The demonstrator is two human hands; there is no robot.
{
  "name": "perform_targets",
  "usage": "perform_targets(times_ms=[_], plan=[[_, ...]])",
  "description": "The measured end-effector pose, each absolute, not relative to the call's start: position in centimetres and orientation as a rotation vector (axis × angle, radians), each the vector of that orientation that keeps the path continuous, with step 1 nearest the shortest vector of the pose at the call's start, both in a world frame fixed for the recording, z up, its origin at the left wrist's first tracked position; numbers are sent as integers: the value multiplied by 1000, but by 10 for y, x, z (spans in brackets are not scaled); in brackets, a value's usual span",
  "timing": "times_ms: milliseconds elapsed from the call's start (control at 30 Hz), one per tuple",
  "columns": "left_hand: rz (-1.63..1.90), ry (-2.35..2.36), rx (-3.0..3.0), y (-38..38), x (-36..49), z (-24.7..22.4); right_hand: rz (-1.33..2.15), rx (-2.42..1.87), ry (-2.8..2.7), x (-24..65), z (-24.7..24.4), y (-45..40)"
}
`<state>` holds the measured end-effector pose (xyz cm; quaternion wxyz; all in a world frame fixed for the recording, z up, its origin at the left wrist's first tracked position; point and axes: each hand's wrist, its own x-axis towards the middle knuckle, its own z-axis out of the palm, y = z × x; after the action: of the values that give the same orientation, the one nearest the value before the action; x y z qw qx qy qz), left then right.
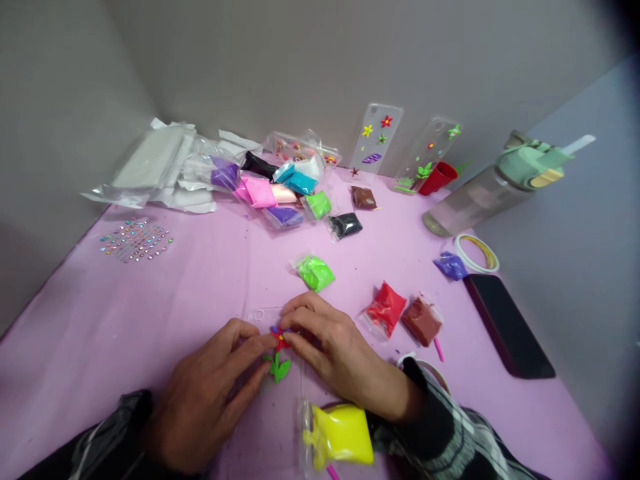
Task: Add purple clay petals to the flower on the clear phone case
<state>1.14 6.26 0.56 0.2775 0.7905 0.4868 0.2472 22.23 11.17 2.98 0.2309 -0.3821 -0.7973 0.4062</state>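
A small clay flower [281,339] with red and purple petals and a yellow centre lies on a clear phone case [265,312]. Its green stem and leaves [281,371] point toward me. My right hand [337,343] pinches at the petals from the right, thumb and fingertips close together. From the left, the bent fingers of my left hand [210,383] touch the flower's edge, with the thumb beside the leaves. Both hands cover much of the case. Just below my right wrist is a packet of yellow clay [343,435]; a bright green packet [315,273] lies beyond the fingers.
Red [387,309] and brown clay packets [423,321] lie right, near a black phone [509,327], tape roll [477,253] and water bottle [493,183]. Behind are more packets [283,217], decorated cases [376,140] and a red cup [439,179]. Gem stickers [136,240] sit left.
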Motion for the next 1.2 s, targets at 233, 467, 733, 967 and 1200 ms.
perform_targets(times_ms=[233,467,733,967,1200], plan=[[656,1303,2124,62,10,1,1121,-1103,-2125,221,27,112],[657,1308,2125,63,11,4,1140,-1075,-2127,222,28,112],[665,1291,2127,63,10,4,1167,-1003,-2179,225,31,113],[668,1286,2117,63,11,5,1269,-1006,-2149,226,36,114],[657,1289,2118,63,11,5,1263,-1033,-2107,226,32,114]])
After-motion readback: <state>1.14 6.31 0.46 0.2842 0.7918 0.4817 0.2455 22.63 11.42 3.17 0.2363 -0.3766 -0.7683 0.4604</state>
